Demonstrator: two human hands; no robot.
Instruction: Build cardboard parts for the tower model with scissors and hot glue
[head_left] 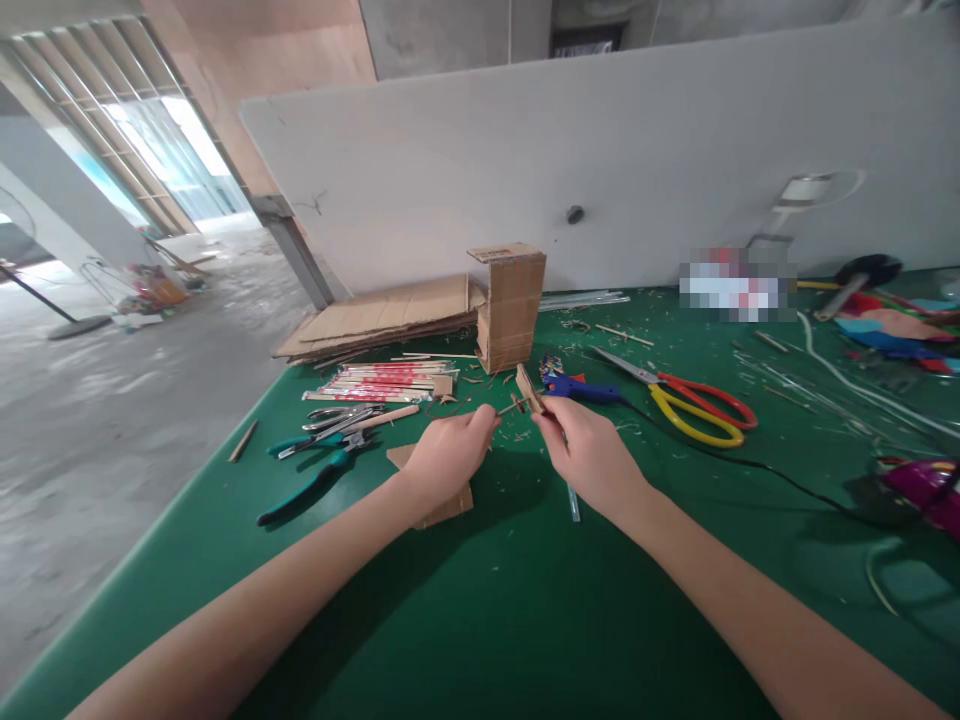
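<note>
My left hand [450,455] pinches a thin wooden stick [511,406] between thumb and fingers. The stick points right, its far end at or very near a small cardboard piece [528,388]; whether it goes into the cardboard I cannot tell. That piece is gripped on edge by my right hand [592,450]. Just beyond the right hand lies a blue hot glue gun [589,390] with a black cord. Flat under my left hand is a cut cardboard sheet [450,507], partly hidden. A clear glue stick [574,503] lies beside my right wrist.
An upright cardboard structure [516,310] stands behind my hands, with stacked cardboard [397,310] to its left. Wrapped chopsticks [390,380] and green-handled pliers [307,492] lie left. Scissors [660,400] lie right. A white board [450,180] backs the green table [480,620].
</note>
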